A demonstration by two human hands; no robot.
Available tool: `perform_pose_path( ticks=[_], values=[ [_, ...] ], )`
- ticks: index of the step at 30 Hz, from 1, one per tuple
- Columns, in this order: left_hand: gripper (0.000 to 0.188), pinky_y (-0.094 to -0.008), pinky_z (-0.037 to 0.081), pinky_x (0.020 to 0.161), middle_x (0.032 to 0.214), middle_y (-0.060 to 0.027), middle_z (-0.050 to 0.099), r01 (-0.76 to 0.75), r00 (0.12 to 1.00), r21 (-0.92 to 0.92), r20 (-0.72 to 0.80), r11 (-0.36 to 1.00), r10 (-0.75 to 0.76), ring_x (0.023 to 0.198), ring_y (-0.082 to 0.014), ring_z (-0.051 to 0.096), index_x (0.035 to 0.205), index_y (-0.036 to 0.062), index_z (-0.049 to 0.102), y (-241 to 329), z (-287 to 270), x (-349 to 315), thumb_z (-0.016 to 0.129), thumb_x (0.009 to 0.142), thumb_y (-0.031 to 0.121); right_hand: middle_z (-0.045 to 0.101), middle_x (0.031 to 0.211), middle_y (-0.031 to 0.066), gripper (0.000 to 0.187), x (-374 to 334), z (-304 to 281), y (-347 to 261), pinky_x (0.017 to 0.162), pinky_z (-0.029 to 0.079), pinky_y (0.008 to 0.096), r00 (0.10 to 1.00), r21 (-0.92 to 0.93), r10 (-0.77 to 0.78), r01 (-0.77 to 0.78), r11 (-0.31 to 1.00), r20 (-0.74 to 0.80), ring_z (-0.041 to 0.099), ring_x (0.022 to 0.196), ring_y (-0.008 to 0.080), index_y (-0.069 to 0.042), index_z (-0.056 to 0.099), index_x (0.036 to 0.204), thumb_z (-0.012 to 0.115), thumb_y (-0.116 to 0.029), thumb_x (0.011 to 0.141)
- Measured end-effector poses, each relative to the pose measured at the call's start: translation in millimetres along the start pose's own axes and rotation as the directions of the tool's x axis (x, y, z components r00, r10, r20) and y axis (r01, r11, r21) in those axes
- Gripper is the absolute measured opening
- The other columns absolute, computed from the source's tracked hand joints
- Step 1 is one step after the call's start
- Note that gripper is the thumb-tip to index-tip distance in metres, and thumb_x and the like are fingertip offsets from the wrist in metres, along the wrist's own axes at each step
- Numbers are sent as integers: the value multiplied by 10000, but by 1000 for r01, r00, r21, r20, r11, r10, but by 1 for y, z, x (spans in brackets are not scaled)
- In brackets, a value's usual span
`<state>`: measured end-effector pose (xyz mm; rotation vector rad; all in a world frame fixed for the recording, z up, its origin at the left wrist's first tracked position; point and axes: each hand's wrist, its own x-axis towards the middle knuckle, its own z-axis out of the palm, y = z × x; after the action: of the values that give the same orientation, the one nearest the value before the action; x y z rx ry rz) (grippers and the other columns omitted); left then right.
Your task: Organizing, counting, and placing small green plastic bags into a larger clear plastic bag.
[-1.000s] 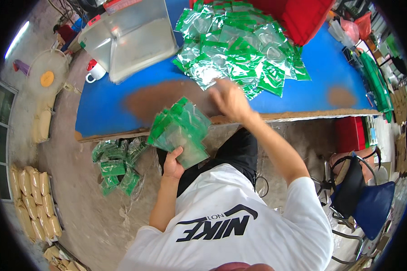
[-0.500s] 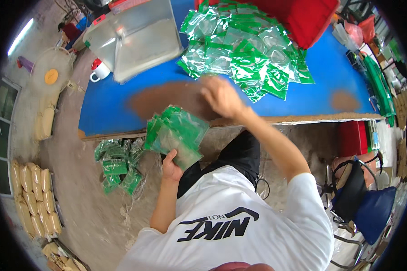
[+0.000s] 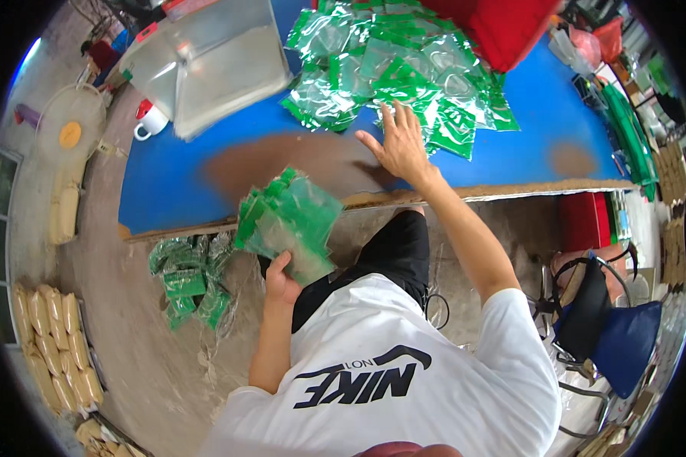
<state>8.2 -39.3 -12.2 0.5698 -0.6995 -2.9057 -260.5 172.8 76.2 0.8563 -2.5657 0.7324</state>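
Observation:
A fanned stack of green and clear plastic packets (image 3: 297, 217) is gripped in my left hand (image 3: 282, 282), in front of the table's near edge. The thumb lies over the stack; the other fingers are hidden beneath it. My right hand (image 3: 405, 147) is over the table with its fingers spread and nothing in them. Its fingertips reach the near edge of a heap of shiny green and clear packets (image 3: 427, 57); whether they touch it I cannot tell.
The blue table (image 3: 545, 152) has worn brown patches. On it stand a translucent plastic bin (image 3: 232, 72), a white and red mug (image 3: 152, 120) and a red container (image 3: 495, 30). Bundled green packets (image 3: 184, 282) lie on the floor at left; a dark blue chair (image 3: 625, 343) stands at right.
My right hand has moved right and forward to the heap, its fingers now spreading. My left hand still grips the stack. The whole view has shifted slightly.

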Motion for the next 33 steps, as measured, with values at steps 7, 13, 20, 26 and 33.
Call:
perform_pose_path(
  ticks=[7,13,20,26,33],
  values=[
    [641,-519,362,1137,1392,-129,555,43,994,-3,100,999,-43,1296,-333,510,1382,27,509,0,-55,-11,720,783,118,577,1235,174,534,-71,-7,-40,960,480,442,882,354,-444,368,860,161,581,1143,345,-26,561,1271,774,-171,804],
    [693,-658,217,1175,1458,-151,503,20,928,-179,370,984,49,1377,-365,430,1419,51,487,0,29,-4,749,790,180,699,972,149,225,-89,-8,-110,806,506,354,917,809,155,-398,432,368,666,879,224,30,632,1095,634,-154,967],
    [606,-669,280,1138,1431,-126,539,24,979,-133,204,991,4,1340,-345,479,1407,60,495,-9,-18,-3,699,858,214,530,1332,295,658,-60,-47,42,1047,395,497,976,-214,174,-200,956,-133,496,1238,457,54,553,1284,703,-447,884],
    [695,-691,235,1144,1484,-148,480,110,916,-138,398,984,-47,1398,-392,405,1453,93,459,-18,-37,2,697,826,271,597,1296,194,409,-112,-68,21,992,469,448,980,125,-181,170,978,87,585,1201,365,-8,590,1216,744,-152,866],
    [651,-671,228,1162,1478,-130,486,164,897,-131,432,978,-93,1376,-349,442,1466,84,428,-31,34,20,652,882,266,595,794,-13,411,-109,-26,-89,681,435,294,823,778,335,-555,294,460,485,755,101,24,648,954,533,-361,1039]
  ],
)
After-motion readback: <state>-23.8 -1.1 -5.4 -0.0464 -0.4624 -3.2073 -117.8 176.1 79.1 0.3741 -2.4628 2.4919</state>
